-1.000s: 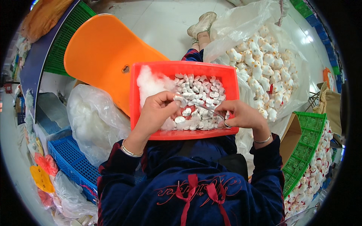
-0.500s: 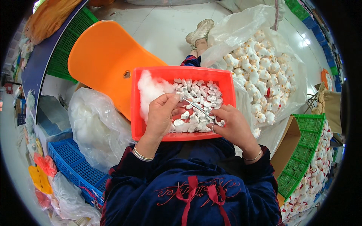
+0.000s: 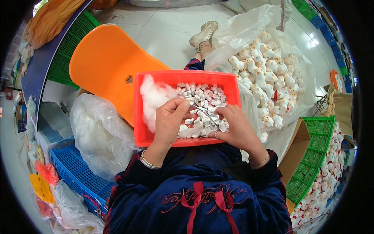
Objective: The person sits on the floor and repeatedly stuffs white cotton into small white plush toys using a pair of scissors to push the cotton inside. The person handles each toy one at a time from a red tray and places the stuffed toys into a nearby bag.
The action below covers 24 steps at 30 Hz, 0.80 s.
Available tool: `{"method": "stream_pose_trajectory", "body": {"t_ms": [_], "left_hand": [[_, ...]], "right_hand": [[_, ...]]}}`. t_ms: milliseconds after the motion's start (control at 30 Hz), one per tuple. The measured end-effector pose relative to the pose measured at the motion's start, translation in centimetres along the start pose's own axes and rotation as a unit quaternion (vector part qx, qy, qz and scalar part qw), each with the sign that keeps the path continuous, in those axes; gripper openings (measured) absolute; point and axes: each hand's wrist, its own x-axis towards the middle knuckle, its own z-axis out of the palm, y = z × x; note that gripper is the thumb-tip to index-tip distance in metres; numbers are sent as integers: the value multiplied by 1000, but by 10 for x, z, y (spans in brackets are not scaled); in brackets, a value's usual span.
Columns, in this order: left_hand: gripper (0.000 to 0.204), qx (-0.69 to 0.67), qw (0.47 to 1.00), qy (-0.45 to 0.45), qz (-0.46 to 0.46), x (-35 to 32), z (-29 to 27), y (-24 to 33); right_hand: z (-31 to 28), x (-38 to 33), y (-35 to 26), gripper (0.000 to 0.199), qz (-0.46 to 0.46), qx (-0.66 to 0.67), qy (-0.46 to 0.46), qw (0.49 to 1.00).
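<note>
In my right hand [image 3: 233,126] are slim metal forceps [image 3: 204,111] with scissor-like finger loops. A thumb and fingers sit in and around the loops, and the two shanks stand spread apart. Their tip reaches my left hand [image 3: 169,119], whose thumb and fingers pinch a small white piece, mostly hidden by the fingertips. Both hands hover over a red plastic tray [image 3: 138,128] resting at my lap. White fluffy stuffing [image 3: 152,97] fills the tray's left side. Many small white fabric pieces [image 3: 204,93] lie scattered across its middle and right.
Right of the tray, a clear plastic bag [image 3: 245,31] holds many small white stuffed toys [image 3: 269,78]. An orange chair [image 3: 105,58] stands far left, with a bag of stuffing [image 3: 93,128] beside it. Blue [image 3: 78,165] and green crates [image 3: 311,156] flank me.
The forceps' handles have spread apart, and my right fingers have opened wider on the loops. The tray appears shifted slightly left and down. My left hand keeps its pinch.
</note>
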Motion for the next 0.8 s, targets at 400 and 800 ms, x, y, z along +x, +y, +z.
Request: {"method": "stream_pose_trajectory", "body": {"t_ms": [400, 800], "left_hand": [[14, -58, 997, 42, -15, 2, 4, 8], [15, 6, 1000, 0, -26, 2, -4, 10]], "right_hand": [[1, -4, 11, 33, 24, 121, -43, 991], [5, -3, 12, 38, 16, 159, -72, 985]]}}
